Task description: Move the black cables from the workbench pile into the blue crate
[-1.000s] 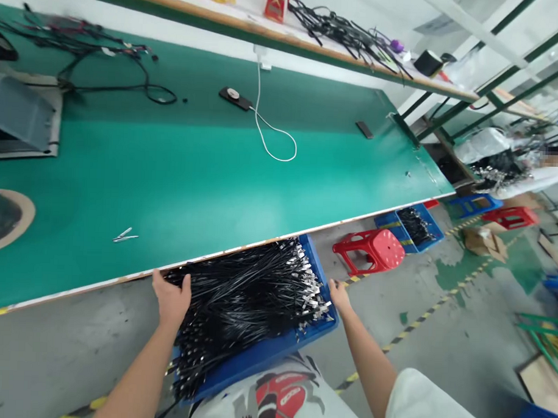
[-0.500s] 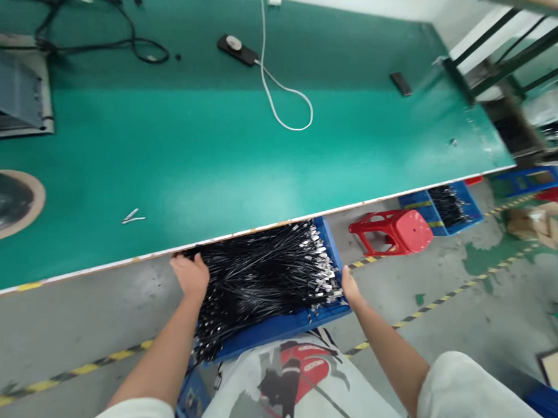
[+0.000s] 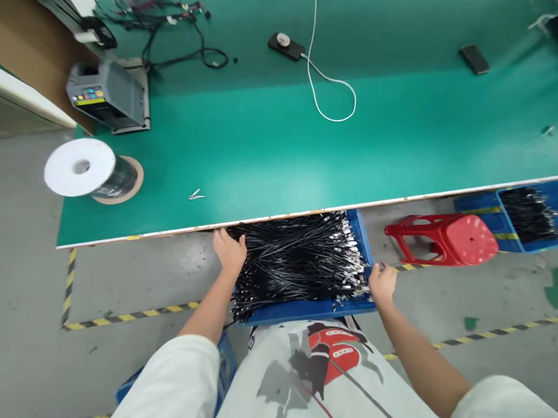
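Note:
A blue plastic bin (image 3: 298, 309) packed with black cables (image 3: 295, 258) sits in front of my body, its far side under the table edge. Silvery connector ends (image 3: 353, 260) line its right side. My left hand (image 3: 230, 250) is curled at the left side of the bin, thumb near the cables; the rim beneath it is hidden. Beside the right rim is my right hand (image 3: 383, 284), its fingers apart and slightly blurred, with nothing visible in them.
On the green table (image 3: 263, 147) are a cable spool (image 3: 81, 167), a grey machine (image 3: 109, 96), a small metal clip-like tool (image 3: 196, 195), a power bank-like device (image 3: 287, 48) and a phone (image 3: 474, 60). A red stool (image 3: 442, 239) and another cable bin (image 3: 535, 218) stand right.
My view has swung left, showing the whole spool and machine. My right hand's fingers have loosened and spread at the bin's right rim. My left hand stays at its left side.

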Demonstrator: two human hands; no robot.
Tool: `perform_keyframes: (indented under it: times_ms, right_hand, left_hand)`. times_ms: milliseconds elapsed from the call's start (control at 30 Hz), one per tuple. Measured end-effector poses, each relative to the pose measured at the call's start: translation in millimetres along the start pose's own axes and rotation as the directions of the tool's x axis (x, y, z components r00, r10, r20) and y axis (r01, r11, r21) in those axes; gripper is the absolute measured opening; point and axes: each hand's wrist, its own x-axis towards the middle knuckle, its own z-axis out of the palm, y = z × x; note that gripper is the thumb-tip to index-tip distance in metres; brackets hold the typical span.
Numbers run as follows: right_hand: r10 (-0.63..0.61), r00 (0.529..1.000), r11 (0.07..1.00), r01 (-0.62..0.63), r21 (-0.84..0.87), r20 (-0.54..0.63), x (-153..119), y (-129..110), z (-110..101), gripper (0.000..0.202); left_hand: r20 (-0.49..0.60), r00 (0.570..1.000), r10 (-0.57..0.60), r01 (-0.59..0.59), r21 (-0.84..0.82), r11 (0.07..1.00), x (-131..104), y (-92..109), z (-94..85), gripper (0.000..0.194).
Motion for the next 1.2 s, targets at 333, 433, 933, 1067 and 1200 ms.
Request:
perform_keyframes:
  times_ms: [333, 433, 933, 1067, 1200]
  right_hand:
    - [-0.611, 0.454, 0.462, 0.870, -0.174, 0.649, -49.2, -67.5, 47.5, 0.091]
    - [-0.457, 0.499, 0.415, 0.852, -0.320, 0.736, -43.7, -65.8, 63.9, 0.097]
    - [0.046, 0.468, 0.389, 0.805, -0.448, 0.882, -31.6, -71.0, 98.8, 0.098]
    - [0.056, 0.485, 0.406, 0.787, -0.463, 0.873, -30.1, -68.6, 109.6, 0.099]
    - [-0.021, 0.465, 0.451, 0.795, -0.407, 0.885, -30.8, -76.9, 104.8, 0.102]
  left_hand:
    - [0.618, 0.685, 0.386, -0.469, -0.031, 0.883, -147.6, -5.3, 70.5, 0.077]
    - [0.672, 0.673, 0.308, -0.440, 0.029, 0.898, -148.9, -23.0, 107.7, 0.088]
    - [0.804, 0.549, 0.227, -0.559, 0.152, 0.815, -156.5, -65.0, 160.9, 0.103]
    - [0.814, 0.548, 0.193, -0.564, 0.189, 0.804, -154.0, -61.1, 164.9, 0.108]
    - [0.808, 0.559, 0.186, -0.556, 0.200, 0.807, -144.4, -53.8, 152.8, 0.105]
